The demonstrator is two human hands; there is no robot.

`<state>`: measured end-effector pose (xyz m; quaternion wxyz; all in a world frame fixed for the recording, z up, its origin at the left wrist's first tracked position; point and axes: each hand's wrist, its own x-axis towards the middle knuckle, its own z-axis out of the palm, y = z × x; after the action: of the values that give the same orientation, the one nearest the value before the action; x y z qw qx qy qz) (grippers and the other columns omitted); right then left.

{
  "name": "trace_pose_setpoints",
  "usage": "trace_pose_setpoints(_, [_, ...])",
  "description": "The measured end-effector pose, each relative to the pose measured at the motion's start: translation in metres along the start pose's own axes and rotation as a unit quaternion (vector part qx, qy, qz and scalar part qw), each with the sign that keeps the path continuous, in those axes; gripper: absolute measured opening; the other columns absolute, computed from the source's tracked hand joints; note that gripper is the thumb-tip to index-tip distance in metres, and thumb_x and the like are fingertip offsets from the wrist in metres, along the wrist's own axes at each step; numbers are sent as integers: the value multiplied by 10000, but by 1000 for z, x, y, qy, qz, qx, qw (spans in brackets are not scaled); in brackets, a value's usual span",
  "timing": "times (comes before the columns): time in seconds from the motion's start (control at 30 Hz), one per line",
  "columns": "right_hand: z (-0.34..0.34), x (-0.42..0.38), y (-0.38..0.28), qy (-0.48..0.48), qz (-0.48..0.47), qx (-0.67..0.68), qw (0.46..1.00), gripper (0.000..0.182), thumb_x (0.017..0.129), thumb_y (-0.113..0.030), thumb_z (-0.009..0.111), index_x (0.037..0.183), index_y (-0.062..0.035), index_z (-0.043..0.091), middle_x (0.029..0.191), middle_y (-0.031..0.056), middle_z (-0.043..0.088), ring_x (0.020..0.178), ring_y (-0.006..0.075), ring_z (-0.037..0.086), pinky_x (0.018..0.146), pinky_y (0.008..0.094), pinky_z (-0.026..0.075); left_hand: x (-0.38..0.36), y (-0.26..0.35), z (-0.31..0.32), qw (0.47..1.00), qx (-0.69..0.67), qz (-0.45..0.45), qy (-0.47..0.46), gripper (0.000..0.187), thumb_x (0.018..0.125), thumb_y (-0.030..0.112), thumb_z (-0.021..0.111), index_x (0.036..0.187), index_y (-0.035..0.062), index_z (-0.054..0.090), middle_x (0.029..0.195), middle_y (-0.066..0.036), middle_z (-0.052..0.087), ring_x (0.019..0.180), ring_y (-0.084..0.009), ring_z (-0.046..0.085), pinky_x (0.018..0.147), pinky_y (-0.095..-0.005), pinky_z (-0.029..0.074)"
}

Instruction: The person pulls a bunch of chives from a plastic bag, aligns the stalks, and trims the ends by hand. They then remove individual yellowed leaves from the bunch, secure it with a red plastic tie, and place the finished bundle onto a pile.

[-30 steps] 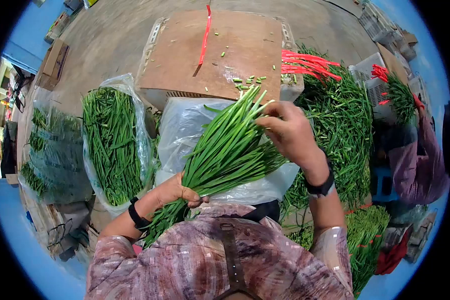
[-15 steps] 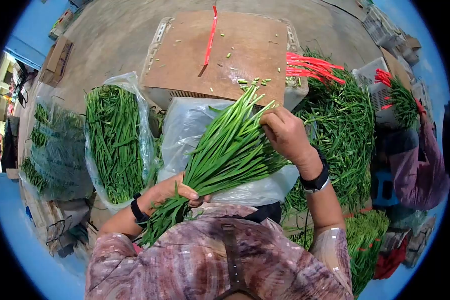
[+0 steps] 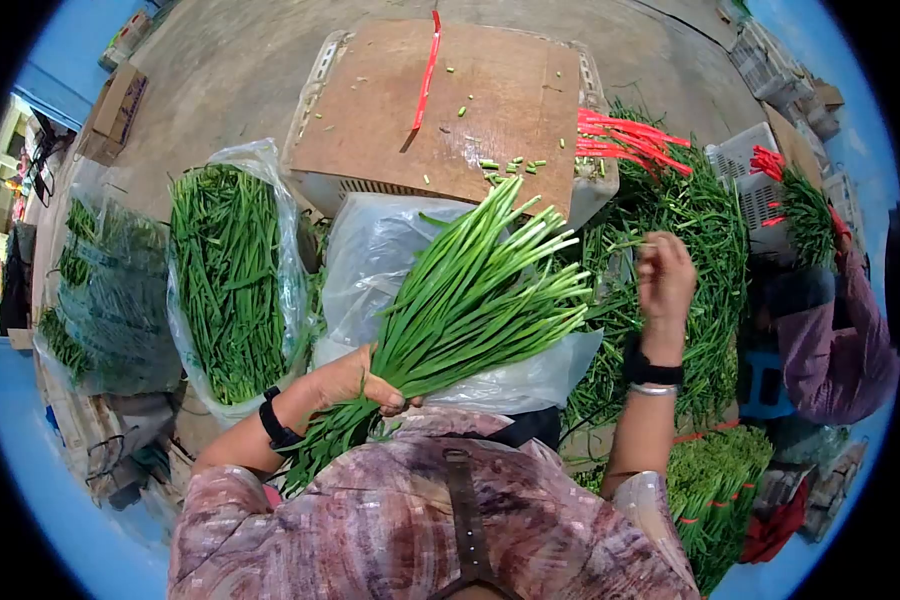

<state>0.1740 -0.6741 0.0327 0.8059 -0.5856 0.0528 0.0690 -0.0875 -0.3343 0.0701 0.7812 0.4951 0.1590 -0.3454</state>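
My left hand (image 3: 355,382) is wrapped round the leafy lower end of a bunch of garlic chives (image 3: 470,300). The pale stem ends of the bunch fan out up and to the right, over a clear plastic sheet (image 3: 355,270) on my lap. Off to the right, apart from the bunch, my right hand (image 3: 665,282) is raised with its fingers curled together. A thin pale stem overlaps its fingertips, but I cannot tell whether they grip it. Behind that hand lies a big heap of loose chives (image 3: 710,230).
Ahead, a brown board (image 3: 370,100) on a crate carries a red strip (image 3: 428,75) and cut stem bits. More red strips (image 3: 635,140) hang at its right edge. Bagged chives (image 3: 230,290) stand left; tied bunches (image 3: 715,490) lie lower right. Another person's sleeve (image 3: 835,350) shows at far right.
My right hand has left the stem ends of the bunch and moved right. The stems have spread wider, while my left hand keeps its hold in nearly the same place.
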Motion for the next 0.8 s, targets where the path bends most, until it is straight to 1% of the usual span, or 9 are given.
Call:
trace_pose_setpoints(0.03, [-26,8,1,36,-15,65,997,250,844,-56,604,1073,33,555,826,77,643,657,116,600,543,223,474,2,-3,-4,999,-25,-7,-25,640,665,152,778,1217,28,480,967,-101,633,680,-131,547,557,-268,435])
trace_pose_setpoints(0.07, [-49,14,4,71,-38,-185,979,328,830,-70,626,1124,49,540,855,91,647,674,133,607,572,246,487,4,-5,-6,997,-49,-14,-51,640,666,151,777,1219,29,479,955,-97,635,687,-129,548,559,-265,436])
trace_pose_setpoints(0.1, [-64,15,7,103,-60,-422,899,408,816,-84,648,1175,64,524,883,105,650,692,149,614,601,270,500,4,-3,-6,998,-43,-12,-44,629,667,151,776,1210,28,483,947,-96,635,675,-129,544,555,-266,435])
trace_pose_setpoints(0.13, [-43,-8,-8,114,-184,-698,683,496,808,-105,658,1233,84,486,912,149,652,702,207,633,666,313,512,2,0,-3,998,-37,-13,-38,618,669,151,775,1201,27,487,940,-94,635,663,-128,540,552,-267,433])
trace_pose_setpoints(0.17, [-32,-17,-13,81,-238,-685,684,444,815,-82,637,1218,52,510,940,183,650,733,246,650,680,328,515,3,1,-2,999,-32,-12,-32,607,670,151,774,1192,25,490,932,-93,634,652,-128,536,548,-269,432])
trace_pose_setpoints(0.23, [7,-35,-25,-99,-146,-394,902,410,793,-53,635,1190,-1,546,955,175,648,777,283,653,686,349,515,8,-7,-6,998,-34,10,-54,578,696,111,748,1196,20,473,909,-113,630,593,-139,510,528,-283,427])
trace_pose_setpoints(0.37, [113,-82,-34,-306,-426,-446,725,389,713,-49,665,1095,-68,591,1045,111,619,963,283,600,767,361,486,9,-5,-5,994,-76,13,-74,561,717,61,724,1209,8,459,874,-126,625,575,-147,509,532,-286,441])
trace_pose_setpoints(0.47, [110,-83,5,-380,-368,-565,633,358,673,-84,712,1017,-102,614,1000,88,589,916,308,570,743,394,475,1,-1,3,994,-96,21,-46,577,703,67,730,1210,13,458,868,-126,621,563,-147,501,526,-287,431])
trace_pose_setpoints(0.8, [98,-93,0,-347,-313,-515,719,192,769,-61,656,957,-66,617,908,102,589,777,300,585,681,378,485,3,-10,-3,992,-119,17,-28,487,693,56,713,1132,-3,512,873,-136,613,529,-136,449,495,-277,377])
